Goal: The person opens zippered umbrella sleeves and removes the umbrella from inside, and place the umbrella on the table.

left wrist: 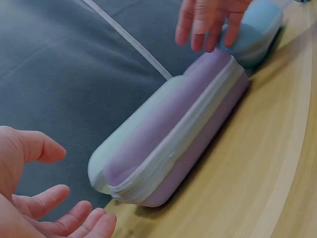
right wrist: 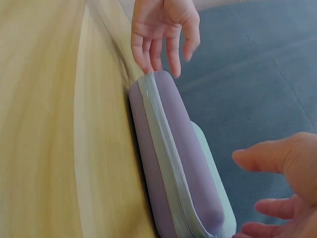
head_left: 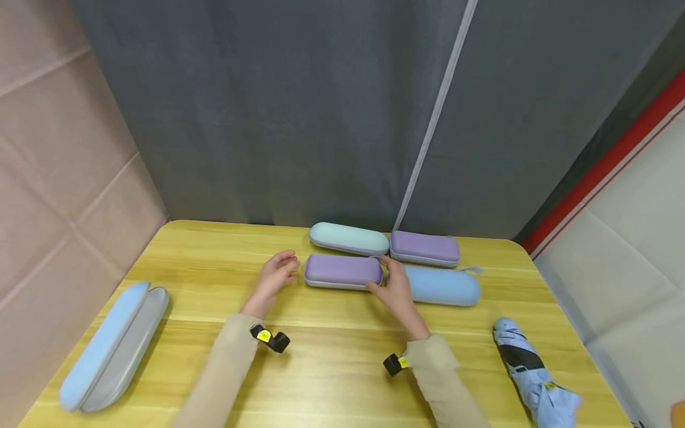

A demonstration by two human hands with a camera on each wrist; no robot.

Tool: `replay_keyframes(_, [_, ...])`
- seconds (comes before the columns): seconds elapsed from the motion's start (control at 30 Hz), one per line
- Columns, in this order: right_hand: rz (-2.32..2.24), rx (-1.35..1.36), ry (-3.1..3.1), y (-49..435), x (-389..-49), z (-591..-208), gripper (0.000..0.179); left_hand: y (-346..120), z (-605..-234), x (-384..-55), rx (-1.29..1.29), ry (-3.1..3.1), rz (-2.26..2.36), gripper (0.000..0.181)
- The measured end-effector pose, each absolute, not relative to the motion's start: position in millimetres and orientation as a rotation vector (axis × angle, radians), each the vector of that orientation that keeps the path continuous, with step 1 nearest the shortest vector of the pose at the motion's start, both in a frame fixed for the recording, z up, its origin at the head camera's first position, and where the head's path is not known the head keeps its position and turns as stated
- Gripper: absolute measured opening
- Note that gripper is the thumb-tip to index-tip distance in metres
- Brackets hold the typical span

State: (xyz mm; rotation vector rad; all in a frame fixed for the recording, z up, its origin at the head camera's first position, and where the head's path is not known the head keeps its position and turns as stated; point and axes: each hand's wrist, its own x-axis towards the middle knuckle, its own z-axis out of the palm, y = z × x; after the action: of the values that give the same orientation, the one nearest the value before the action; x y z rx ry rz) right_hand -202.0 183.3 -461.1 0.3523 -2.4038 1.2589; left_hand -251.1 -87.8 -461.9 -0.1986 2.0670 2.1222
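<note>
Near purple case: in the middle of the worktop [head_left: 332, 368], toward its far edge, lying flat with its zip closed along the near side [head_left: 342, 269].
Left hand: just beyond the case's left end [head_left: 275, 274], apart from it, fingers loose and wide, holding nothing.
Right hand: at the case's right end [head_left: 395, 288], thumb on the near side and fingers on the far side – spread wide, not gripping; whether a fingertip touches, I cannot tell.
Far row: mint case [head_left: 349, 238] on the left, far purple case [head_left: 424, 247] on the right.
Near row: the near purple case, with the blue case [head_left: 444, 286] just right of it, partly behind the right hand.
Set apart: blue-and-grey case [head_left: 112, 351] at the left; folded umbrella [head_left: 535, 374] at the near right.
Progress, as judged: four cases already sit in two rows – only slight straightening seems left there; the two outlying things stand outside the group.
</note>
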Motion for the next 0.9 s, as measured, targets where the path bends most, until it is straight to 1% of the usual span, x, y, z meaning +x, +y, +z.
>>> replay_keyframes(0.1, [1.315, 0.241, -2.484, 177, -209, -459, 0.059, -81, -465, -256, -0.222, 2.070, 2.107, 0.050])
replay_keyframes(0.13, [1.339, 0.184, -2.541, 173, -207, -450, 0.060, -79, -465, -257, -0.225, 2.071, 2.106, 0.050])
replay_keyframes(0.23, [1.356, 0.073, -2.677, 167, -212, -445, 0.067, -74, -465, -259, -0.231, 2.093, 2.083, 0.049])
replay_keyframes(0.37, [1.324, -0.020, -2.794, 163, -217, -443, 0.071, -68, -466, -261, -0.232, 2.117, 2.044, 0.046])
replay_keyframes(0.57, [1.251, 0.028, -2.824, 160, -219, -446, 0.068, -68, -469, -262, -0.229, 2.194, 2.008, 0.044])
replay_keyframes(0.73, [1.153, 0.095, -2.852, 158, -215, -447, 0.064, -78, -472, -259, -0.230, 2.212, 1.989, 0.044])
replay_keyframes(0.9, [1.131, 0.134, -2.867, 156, -209, -446, 0.064, -88, -473, -253, -0.233, 2.209, 1.944, 0.044])
